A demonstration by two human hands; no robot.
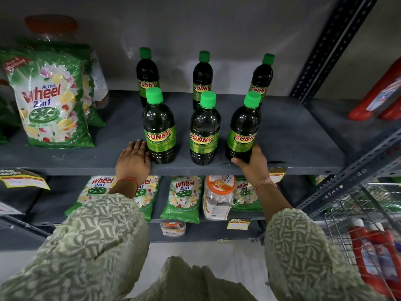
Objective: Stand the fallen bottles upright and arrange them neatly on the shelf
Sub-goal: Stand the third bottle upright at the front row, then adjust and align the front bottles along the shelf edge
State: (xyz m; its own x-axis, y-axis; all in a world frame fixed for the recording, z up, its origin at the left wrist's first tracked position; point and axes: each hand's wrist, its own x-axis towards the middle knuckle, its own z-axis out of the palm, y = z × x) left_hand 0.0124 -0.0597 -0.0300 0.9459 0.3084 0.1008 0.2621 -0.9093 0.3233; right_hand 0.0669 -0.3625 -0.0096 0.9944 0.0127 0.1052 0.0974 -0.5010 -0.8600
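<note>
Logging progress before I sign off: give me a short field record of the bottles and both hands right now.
bottles upright: six, two rows of three
front row: left bottle, middle bottle, right bottle
bottles lying down: none visible
left hand: flat on the shelf, against the left bottle's base
right hand: wrapped around the right bottle's base

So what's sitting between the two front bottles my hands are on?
One more upright Sunny bottle, the front middle bottle, stands between the front left bottle and the front right bottle, clear of both, in the head view.

Left hand (133, 161) flat, fingers extended; right hand (253, 164) curled, gripping.
</note>
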